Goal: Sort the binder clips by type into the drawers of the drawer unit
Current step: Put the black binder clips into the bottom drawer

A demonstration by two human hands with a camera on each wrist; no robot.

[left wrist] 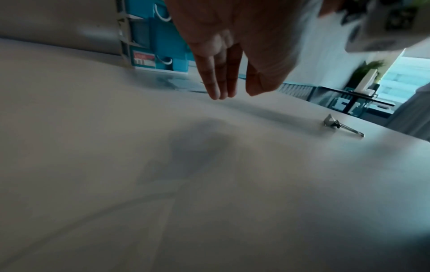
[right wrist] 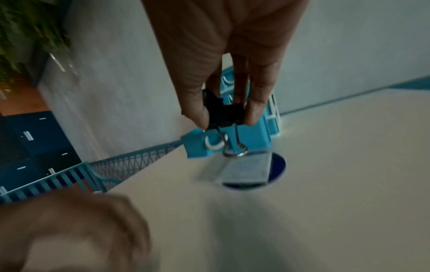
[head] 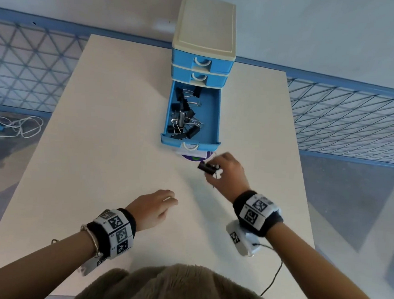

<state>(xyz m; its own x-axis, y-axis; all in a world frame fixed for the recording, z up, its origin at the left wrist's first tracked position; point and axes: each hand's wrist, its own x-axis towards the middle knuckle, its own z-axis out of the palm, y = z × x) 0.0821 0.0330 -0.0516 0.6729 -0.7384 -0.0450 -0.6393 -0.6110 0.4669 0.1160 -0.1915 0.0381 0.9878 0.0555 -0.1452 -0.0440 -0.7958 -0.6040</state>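
Note:
The drawer unit (head: 204, 43) has a cream top and blue drawers and stands at the table's far middle. Its bottom drawer (head: 213, 117) is pulled out and holds several black binder clips (head: 183, 115); the two upper drawers are closed. Just in front of the open drawer my right hand (head: 209, 170) pinches a black binder clip (right wrist: 227, 114) between thumb and fingers, its wire handles hanging down. My left hand (head: 172, 200) hovers low over the table (head: 112, 131) with straight fingers (left wrist: 215, 81), holding nothing. A small silvery clip (left wrist: 342, 126) lies on the table.
A purple disc with a white card (head: 194, 155) lies on the table under the open drawer's front. Blue mesh railing (head: 347, 118) runs round the table's far and side edges. A white cord (head: 16, 125) lies on the floor at left.

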